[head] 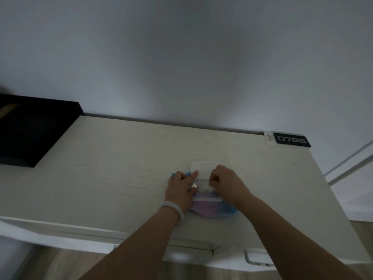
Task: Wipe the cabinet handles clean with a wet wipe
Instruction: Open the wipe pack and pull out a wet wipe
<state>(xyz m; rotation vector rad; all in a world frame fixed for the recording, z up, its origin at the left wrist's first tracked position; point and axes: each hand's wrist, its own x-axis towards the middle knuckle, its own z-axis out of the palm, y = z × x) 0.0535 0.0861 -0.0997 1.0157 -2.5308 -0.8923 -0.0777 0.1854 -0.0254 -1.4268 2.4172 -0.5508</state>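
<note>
A pink and blue pack of wet wipes (210,209) lies on top of the white cabinet (121,168), its white flap lid (203,168) folded open away from me. My left hand (181,188), a white bangle on its wrist, presses down on the pack's left side with a finger on the flap. My right hand (226,180) pinches a white wipe (204,186) at the pack's opening. A metal cabinet handle (256,259) shows below the cabinet's front edge at the lower right.
A black flat box (30,130) rests on the cabinet's far left. A black tag reading 0788 (291,140) sits at the far right corner against the white wall. Wooden floor shows below the cabinet front.
</note>
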